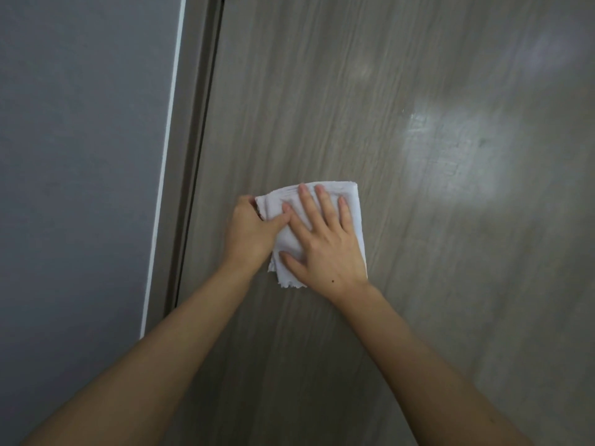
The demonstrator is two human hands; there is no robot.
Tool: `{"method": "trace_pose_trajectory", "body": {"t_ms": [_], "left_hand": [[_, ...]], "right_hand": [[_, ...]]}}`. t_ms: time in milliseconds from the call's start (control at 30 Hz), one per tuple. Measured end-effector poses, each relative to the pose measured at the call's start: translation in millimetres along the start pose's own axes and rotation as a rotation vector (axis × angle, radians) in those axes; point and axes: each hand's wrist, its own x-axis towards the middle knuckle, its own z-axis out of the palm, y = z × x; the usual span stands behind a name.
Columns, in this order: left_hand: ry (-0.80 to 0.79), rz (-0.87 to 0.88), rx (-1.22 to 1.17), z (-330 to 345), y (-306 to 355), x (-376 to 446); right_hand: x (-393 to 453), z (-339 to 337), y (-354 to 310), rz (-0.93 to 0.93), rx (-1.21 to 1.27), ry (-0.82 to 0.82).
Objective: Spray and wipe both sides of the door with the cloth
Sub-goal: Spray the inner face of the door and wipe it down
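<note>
Cloth (pixel 349 204) flat against door (pixel 418 91), right hand (pixel 325 246) spread on top with straight fingers (pixel 306 201) pressing, left hand (pixel 249 231) gripping its left edge, thumb over fold

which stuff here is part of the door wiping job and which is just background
Part of the job:
- door, wood-grain face
- white cloth, flat against the door
- right hand, fingers spread, pressing the cloth
- left hand, holding the cloth's left edge

Just there:
- grey wall
- door frame

No spray bottle in view.
</note>
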Motion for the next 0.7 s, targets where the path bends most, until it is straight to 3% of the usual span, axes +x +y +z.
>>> {"method": "trace_pose_trajectory", "body": {"t_ms": [167, 300, 467, 600, 700], "left_hand": [[-0.138, -0.125, -0.258, 1, 7, -10], [-0.116, 0.021, -0.150, -5, 10, -20], [-0.199, 0.184, -0.138, -18, 17, -36], [-0.200, 0.238, -0.081, -21, 22, -44], [-0.196, 0.252, -0.114, -23, 24, -50]], "right_hand": [[-8, -10, -2, 0.071, 0.117, -0.042], [-17, -20, -5, 0.128, 0.221, -0.024], [-34, -34, -6, 0.268, 0.363, 0.093], [-38, -44, -6, 0.388, 0.408, 0.111], [-37, -52, -3, 0.706, 0.498, 0.134]]}}
